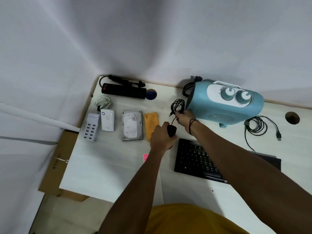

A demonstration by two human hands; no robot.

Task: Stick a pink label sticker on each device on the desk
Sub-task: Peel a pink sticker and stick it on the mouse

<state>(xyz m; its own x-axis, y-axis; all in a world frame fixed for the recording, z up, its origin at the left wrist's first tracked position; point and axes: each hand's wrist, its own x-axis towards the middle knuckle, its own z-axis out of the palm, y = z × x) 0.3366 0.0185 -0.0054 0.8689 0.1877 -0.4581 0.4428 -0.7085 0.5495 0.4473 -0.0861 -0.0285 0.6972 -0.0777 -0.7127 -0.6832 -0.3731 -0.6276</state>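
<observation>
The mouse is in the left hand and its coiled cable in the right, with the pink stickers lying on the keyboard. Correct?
Not quite. The head view shows the pink stickers lying on the desk, left of the keyboard. The left hand does hold the mouse, the right hand its coiled cable.

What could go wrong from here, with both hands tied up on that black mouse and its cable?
1. The right hand grips the coiled cable right beside the blue heater; a tug could snag or nudge it.
2. The left hand holds the mouse, so neither hand is free for the pink stickers, which the left forearm partly covers and might brush.
3. The cable's loose plug end could drag across the orange device.
</observation>
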